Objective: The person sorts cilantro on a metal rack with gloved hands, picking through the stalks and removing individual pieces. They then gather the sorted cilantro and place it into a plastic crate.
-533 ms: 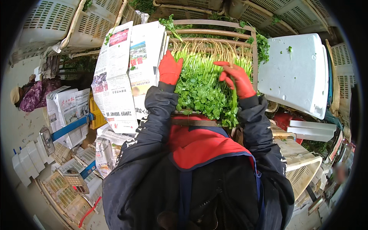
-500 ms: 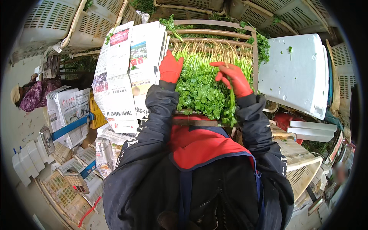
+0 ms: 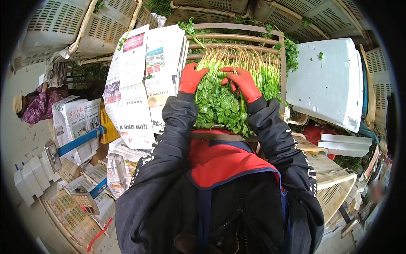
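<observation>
A row of leafy, celery-like greens (image 3: 218, 101) lies on a brown slatted rack (image 3: 282, 84), thin roots pointing away from me and leaves toward me. My left hand (image 3: 193, 79), in a red glove, is at the left end of the row, thumb and fingers apart against the stems. Over the middle of the row, my right hand (image 3: 245, 84), also red-gloved, reaches left with its index finger stretched across the stems and its other fingers bent. Stems pass beneath its palm. Both hands touch the greens, and some fingertips are hidden among them.
Stacked newspapers (image 3: 129, 91) lie directly left of the rack. A white foam lid (image 3: 323, 82) is to its right. Plastic crates (image 3: 111, 23) line the far side. A scale with a blue arm (image 3: 80, 142) and a yellow crate (image 3: 108, 124) stand at the left.
My right hand has moved left, and the sprig that hung from it is now down among the greens. My left hand has come slightly toward me and right, onto the row's edge.
</observation>
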Demonstrator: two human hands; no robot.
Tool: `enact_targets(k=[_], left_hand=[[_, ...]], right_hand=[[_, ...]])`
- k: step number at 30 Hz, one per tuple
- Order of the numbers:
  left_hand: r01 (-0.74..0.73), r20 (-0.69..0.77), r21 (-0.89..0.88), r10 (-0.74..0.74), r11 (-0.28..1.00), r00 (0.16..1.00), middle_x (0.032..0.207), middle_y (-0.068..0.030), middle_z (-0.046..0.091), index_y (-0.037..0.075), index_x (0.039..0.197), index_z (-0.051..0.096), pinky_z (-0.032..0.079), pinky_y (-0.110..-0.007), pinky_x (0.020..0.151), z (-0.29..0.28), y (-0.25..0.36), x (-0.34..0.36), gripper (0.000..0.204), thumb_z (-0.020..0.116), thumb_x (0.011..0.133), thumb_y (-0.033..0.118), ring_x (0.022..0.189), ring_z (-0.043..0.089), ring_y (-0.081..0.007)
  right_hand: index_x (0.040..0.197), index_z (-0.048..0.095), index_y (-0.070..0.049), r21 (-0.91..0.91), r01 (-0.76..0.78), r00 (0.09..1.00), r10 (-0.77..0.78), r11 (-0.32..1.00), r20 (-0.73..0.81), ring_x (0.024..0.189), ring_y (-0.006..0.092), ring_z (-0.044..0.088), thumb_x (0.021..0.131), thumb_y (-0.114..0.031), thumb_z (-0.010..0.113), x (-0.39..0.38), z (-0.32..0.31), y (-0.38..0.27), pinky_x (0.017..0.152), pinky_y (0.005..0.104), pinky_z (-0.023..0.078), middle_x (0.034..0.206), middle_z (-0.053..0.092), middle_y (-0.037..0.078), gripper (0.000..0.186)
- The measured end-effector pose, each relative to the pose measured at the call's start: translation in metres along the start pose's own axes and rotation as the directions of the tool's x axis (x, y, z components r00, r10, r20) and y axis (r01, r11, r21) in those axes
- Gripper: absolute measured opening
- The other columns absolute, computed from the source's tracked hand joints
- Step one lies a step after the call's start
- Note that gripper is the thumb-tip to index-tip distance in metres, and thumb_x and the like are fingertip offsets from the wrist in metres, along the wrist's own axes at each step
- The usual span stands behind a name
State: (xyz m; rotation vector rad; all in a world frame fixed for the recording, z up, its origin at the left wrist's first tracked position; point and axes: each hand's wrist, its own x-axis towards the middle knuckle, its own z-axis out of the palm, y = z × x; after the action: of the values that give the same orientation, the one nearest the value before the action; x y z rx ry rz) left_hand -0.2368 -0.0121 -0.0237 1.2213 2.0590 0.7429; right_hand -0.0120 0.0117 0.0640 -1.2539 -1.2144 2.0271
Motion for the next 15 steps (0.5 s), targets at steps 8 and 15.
enact_targets(k=[8, 15], left_hand=[[-0.094, 0.069, -0.070, 0.098, 0.993, 0.993, 0.087, -0.0134, 0.064, -0.002, 0.104, 0.057, 0.048, -0.034, 0.074, -0.013, 0.040, -0.020, 0.048, 0.077, 0.072, 0.027, 0.080, 0.062, -0.0246], [-0.040, 0.155, -0.389, 0.108, 0.921, 0.982, 0.083, -0.0035, 0.062, -0.002, 0.099, 0.063, 0.045, -0.026, 0.069, -0.011, 0.027, -0.017, 0.027, 0.070, 0.081, 0.017, 0.075, 0.056, -0.0116]], right_hand=[[0.104, 0.065, -0.003, 0.021, -0.008, 0.985, 0.012, 1.000, -0.172, 0.047, 0.0059, 0.046, 0.084, -0.022, 0.063, 0.040, 0.014, -0.004, 0.044, 0.0214, 0.035, 0.070, 0.067, 0.005, 0.027], [0.094, 0.063, -0.004, -0.006, -0.030, 0.988, 0.029, 1.000, -0.152, 0.046, 0.0062, 0.045, 0.083, -0.022, 0.063, 0.056, 0.013, 0.016, 0.041, 0.0234, 0.032, 0.069, 0.066, 0.004, 0.021]])
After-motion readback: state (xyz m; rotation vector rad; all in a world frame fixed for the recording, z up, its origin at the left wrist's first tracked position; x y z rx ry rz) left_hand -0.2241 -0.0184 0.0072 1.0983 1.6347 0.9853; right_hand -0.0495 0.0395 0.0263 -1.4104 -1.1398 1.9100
